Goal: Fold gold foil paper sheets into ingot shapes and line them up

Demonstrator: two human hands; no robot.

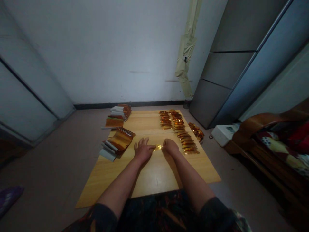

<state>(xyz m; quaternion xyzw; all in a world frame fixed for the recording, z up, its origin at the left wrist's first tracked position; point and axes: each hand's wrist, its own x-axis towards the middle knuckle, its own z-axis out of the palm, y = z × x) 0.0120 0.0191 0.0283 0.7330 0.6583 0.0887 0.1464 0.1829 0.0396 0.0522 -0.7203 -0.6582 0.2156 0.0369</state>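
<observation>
A small strip of shiny gold foil paper lies on the wooden board between my two hands. My left hand rests on the board with its fingers spread, and its thumb side touches the left end of the strip. At the strip's right end, my right hand is closed, its fingertips pinching the foil. Close to my left hand sits a loose stack of gold foil sheets with grey-white backs. Rows of folded gold foil pieces lie just right of my right hand.
Further foil sheets lie at the board's far left corner. A container heaped with folded foil stands on the floor beside the board. A grey refrigerator, a white box and a wooden bench are to the right.
</observation>
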